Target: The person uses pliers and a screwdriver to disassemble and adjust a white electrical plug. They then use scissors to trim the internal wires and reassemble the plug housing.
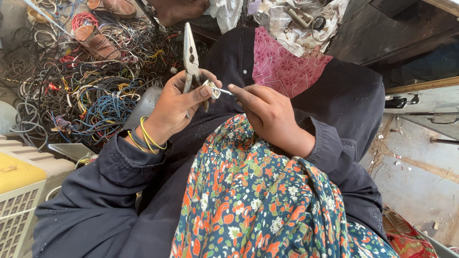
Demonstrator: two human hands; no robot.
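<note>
My left hand grips a pair of metal pliers whose jaws point up and away from me. The thumb of that hand also presses a small whitish metal part against the fingers. My right hand pinches a thin metal pin or wire that sticks out of that part. Both hands meet above my lap, over dark clothing and a flowered cloth. Yellow bangles ring the left wrist.
A big tangle of coloured wires covers the ground at left, with sandals lying on it. A yellow-topped pale box stands at lower left. Pink cloth and crumpled scrap lie ahead. Bare concrete floor is at right.
</note>
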